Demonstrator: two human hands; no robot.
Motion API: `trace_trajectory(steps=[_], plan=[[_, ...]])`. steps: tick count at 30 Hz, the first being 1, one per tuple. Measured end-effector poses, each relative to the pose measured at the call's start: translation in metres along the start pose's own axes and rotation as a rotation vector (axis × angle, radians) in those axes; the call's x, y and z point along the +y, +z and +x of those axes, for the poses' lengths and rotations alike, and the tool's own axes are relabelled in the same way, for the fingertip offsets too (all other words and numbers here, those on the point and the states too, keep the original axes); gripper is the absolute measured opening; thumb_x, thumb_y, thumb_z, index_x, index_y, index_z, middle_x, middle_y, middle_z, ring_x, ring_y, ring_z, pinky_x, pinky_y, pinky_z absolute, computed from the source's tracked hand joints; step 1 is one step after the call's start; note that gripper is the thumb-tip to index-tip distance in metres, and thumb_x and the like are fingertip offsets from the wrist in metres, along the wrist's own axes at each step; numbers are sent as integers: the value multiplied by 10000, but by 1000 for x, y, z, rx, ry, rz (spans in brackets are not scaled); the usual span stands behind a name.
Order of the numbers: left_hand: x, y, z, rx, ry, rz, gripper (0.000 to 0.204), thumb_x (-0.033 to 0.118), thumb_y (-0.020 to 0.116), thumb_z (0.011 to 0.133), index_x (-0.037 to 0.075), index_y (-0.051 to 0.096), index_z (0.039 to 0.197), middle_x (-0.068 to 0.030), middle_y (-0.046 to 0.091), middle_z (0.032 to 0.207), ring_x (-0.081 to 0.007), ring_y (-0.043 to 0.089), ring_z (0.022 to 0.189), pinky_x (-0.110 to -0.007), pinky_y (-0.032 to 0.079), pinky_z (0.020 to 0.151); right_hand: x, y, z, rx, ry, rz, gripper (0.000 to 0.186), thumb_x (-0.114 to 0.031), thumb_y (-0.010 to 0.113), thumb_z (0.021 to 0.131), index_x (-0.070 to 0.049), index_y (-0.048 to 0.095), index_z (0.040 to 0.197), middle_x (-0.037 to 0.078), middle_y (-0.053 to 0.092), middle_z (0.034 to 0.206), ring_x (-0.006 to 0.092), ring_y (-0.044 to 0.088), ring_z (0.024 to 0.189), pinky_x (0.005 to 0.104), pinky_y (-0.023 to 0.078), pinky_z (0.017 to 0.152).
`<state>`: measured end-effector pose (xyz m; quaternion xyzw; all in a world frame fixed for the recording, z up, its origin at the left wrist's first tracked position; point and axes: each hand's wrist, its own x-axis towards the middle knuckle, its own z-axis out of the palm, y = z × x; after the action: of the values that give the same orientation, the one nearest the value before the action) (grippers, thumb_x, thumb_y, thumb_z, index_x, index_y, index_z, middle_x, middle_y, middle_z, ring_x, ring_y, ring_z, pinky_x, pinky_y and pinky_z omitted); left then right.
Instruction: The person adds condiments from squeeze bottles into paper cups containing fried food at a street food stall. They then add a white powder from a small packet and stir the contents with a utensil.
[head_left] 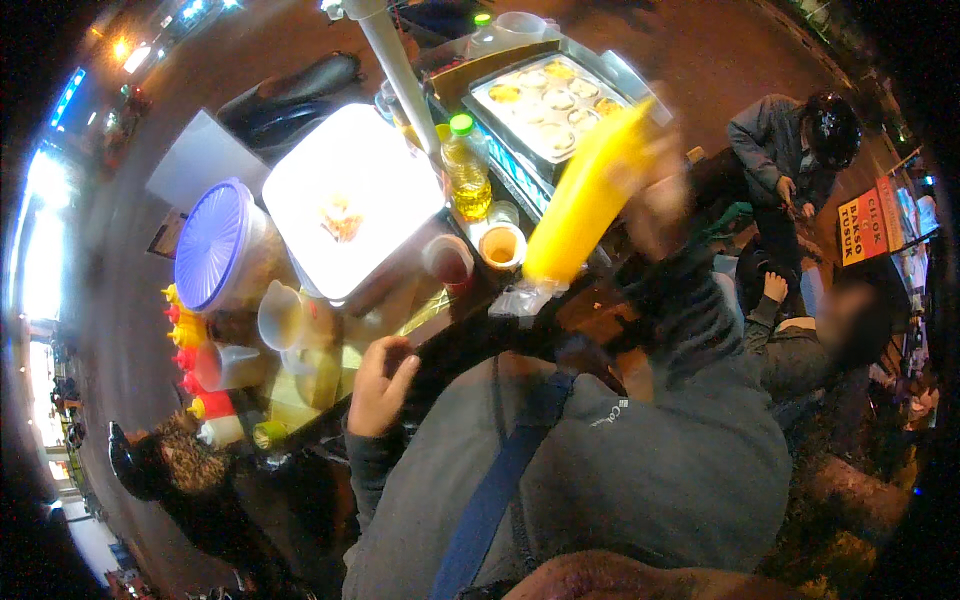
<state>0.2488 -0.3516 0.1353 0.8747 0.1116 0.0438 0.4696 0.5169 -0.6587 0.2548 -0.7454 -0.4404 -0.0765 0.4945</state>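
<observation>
My right hand (657,205), smeared by motion, grips a long yellow squeeze bottle (585,200) held at a slant over the stall's near edge. Crumpled clear plastic (523,300) lies at the bottle's lower end; whether the two touch, I cannot tell. Just beyond the bottle is a griddle pan (548,105) with several round portions of batter or egg in its hollows. My left hand (378,387) rests near the counter's front edge, fingers loosely bent, thumb apart, nothing visible in it. A small cup with orange-brown contents (502,246) stands beside the bottle.
A white tray (350,200) holds a little food. Around it are an oil bottle with green cap (466,168), a purple-lidded tub (215,245), a clear jug (282,315) and several sauce bottles (190,350). A pole (392,70) rises behind. People sit at right and lower left.
</observation>
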Motion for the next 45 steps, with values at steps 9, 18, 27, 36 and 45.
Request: trace_trajectory(steps=[9,18,27,36,45], plan=[[53,40,50,-328,333,-94,785,191,819,779,-21,393,1404,-229,536,1327,-304,555,1223,-387,451,1015,1,122,-55,-154,263,746,870,-225,751,887,-116,221,1568,139,471,1429,233,511,1276,366,405,1093],[37,73,66,-347,128,-154,626,207,786,826,-29,462,1306,-210,634,1124,-290,632,1049,-362,499,927,15,108,-41,-103,492,630,707,-357,755,881,-23,416,1405,117,595,1276,230,573,1188,378,440,1032],[-92,79,68,377,55,83,232,197,708,886,15,658,1023,-146,669,990,-283,649,890,-374,517,800,179,-46,99,-24,-383,-1452,281,-190,580,890,-281,710,1121,75,650,992,260,618,1022,574,354,1064],[-125,96,67,525,64,65,160,167,687,891,32,668,974,-126,674,942,-280,652,865,-376,513,792,211,-5,142,-104,-677,-1448,337,-168,642,833,-276,680,1150,27,615,1058,213,575,1129,480,229,1210],[-129,98,69,546,138,105,140,144,696,873,34,663,953,-131,671,915,-304,650,850,-382,514,771,201,-15,124,-226,-621,-1354,335,-135,673,830,-269,656,1136,44,640,1089,239,604,1108,483,291,1184]])
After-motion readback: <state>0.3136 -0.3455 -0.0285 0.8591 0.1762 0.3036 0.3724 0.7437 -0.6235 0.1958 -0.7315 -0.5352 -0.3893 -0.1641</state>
